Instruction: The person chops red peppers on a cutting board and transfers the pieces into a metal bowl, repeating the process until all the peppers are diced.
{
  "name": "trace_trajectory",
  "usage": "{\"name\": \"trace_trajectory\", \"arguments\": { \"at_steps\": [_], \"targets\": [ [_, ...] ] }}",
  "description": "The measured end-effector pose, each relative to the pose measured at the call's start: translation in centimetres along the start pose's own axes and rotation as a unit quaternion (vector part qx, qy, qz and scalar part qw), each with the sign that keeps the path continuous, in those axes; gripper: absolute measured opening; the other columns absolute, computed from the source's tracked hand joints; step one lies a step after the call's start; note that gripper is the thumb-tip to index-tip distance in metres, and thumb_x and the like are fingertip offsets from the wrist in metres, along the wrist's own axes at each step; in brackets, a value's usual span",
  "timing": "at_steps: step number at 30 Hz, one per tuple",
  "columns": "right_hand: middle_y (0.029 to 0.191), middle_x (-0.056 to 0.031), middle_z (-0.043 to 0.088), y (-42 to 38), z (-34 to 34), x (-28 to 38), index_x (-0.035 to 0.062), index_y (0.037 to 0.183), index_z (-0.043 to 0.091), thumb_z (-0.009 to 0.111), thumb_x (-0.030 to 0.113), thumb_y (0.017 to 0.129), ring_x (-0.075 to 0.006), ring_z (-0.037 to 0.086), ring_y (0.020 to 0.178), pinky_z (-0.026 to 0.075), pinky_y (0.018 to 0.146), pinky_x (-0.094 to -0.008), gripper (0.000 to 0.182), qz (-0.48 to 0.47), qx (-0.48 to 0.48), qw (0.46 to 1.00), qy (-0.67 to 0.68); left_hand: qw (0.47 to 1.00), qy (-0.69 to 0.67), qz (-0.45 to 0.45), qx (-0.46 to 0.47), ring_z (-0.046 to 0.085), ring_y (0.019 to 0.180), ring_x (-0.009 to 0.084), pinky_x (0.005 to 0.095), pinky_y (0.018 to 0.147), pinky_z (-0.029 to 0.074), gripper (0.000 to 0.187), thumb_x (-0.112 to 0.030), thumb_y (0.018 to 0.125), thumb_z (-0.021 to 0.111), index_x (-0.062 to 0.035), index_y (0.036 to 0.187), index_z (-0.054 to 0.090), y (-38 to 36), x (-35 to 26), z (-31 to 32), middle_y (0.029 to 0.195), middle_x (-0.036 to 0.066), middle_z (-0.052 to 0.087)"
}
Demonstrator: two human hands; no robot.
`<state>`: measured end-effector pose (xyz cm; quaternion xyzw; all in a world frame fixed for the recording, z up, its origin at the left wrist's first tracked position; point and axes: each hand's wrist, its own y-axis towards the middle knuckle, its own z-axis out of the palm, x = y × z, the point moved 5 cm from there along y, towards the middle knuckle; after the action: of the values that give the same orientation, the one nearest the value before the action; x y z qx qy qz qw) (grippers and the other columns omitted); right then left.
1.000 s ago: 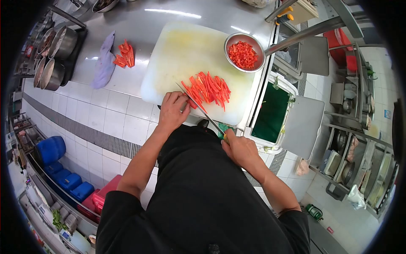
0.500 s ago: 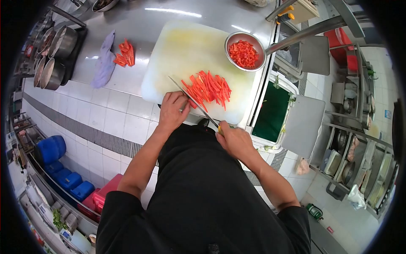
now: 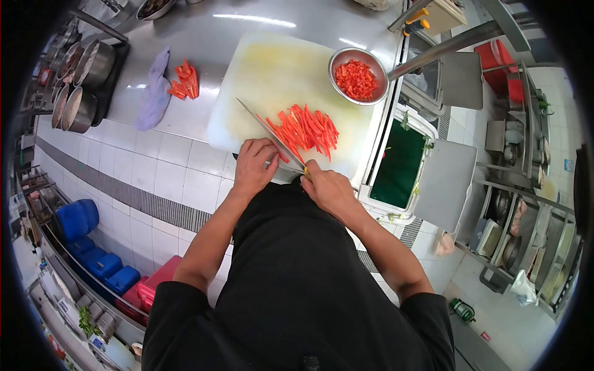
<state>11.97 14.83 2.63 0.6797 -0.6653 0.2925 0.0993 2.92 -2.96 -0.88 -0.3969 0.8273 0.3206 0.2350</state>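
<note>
My right hand (image 3: 328,189) is wrapped round the yellow handle of a knife (image 3: 270,131), whose blade points up and left over the white cutting board (image 3: 247,80). Along the blade's right side lies a pile of red pepper strips (image 3: 307,130). My left hand (image 3: 255,164) rests at the board's near edge, left of the blade, its fingers curled over a small red pepper piece (image 3: 284,157). A metal bowl (image 3: 333,57) of chopped red pepper sits on the board's far right corner.
Left of the board, a purple cloth (image 3: 153,93) and larger red pepper pieces (image 3: 185,80) lie on the steel counter (image 3: 204,37). Metal pots (image 3: 80,108) stand farther left. A green-lined bin (image 3: 396,164) is right of the board.
My right hand and the knife have shifted left and slightly up. The blade tip reaches farther up the board. My left hand has moved slightly.
</note>
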Motion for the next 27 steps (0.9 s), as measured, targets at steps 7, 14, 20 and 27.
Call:
{"name": "trace_trajectory", "arguments": {
  "at_steps": [7,14,20,27],
  "targets": [
    [0.075,-0.0222,0.071,-5.1,-2.2,0.0,0.0031,0.113,0.051,0.062,0.026,0.103,-0.0442,0.072,0.073,0.056,0.068,-0.0567,0.027,0.081,0.1,0.991,-0.031,1.0,0.0,-0.017,-0.024,0.062,0.103,0.0322,0.0436,0.09,0.053,0.018,-0.005,0.082,0.078,-0.0065,0.099,0.073,0.3,0.8,0.5,0.112,0.008,0.069],
    [0.076,-0.0203,0.071,-1.0,-0.2,0.2,0.007,0.115,0.054,0.064,0.026,0.101,-0.0436,0.072,0.073,0.057,0.068,-0.0556,0.025,0.012,-0.008,1.0,-0.001,1.0,0.006,-0.008,-0.018,0.063,0.104,0.0327,0.0432,0.091,0.053,0.019,-0.005,0.081,0.077,-0.0063,0.099,0.073,0.2,0.6,0.4,0.111,0.009,0.069],
    [0.093,-0.0186,0.07,-3.2,-2.7,0.7,0.012,0.134,0.057,0.066,0.025,0.099,-0.0422,0.072,0.077,0.058,0.069,-0.0526,0.038,0.037,-0.031,0.999,0.007,0.996,-0.062,-0.035,-0.047,0.062,0.109,0.0342,0.0437,0.094,0.052,0.026,-0.004,0.082,0.074,-0.0055,0.108,0.073,0.4,0.0,-3.5,0.116,0.012,0.066],
    [0.092,-0.0152,0.066,-4.8,-2.2,0.0,0.0178,0.141,0.058,0.071,0.022,0.095,-0.0404,0.07,0.073,0.057,0.068,-0.0518,0.048,0.056,-0.071,0.996,-0.004,0.991,0.053,0.116,0.031,0.057,0.114,0.0353,0.0491,0.102,0.046,0.026,-0.016,0.085,0.074,-0.0082,0.109,0.072,3.1,-2.4,-3.2,0.116,0.01,0.064]
  ]
}}
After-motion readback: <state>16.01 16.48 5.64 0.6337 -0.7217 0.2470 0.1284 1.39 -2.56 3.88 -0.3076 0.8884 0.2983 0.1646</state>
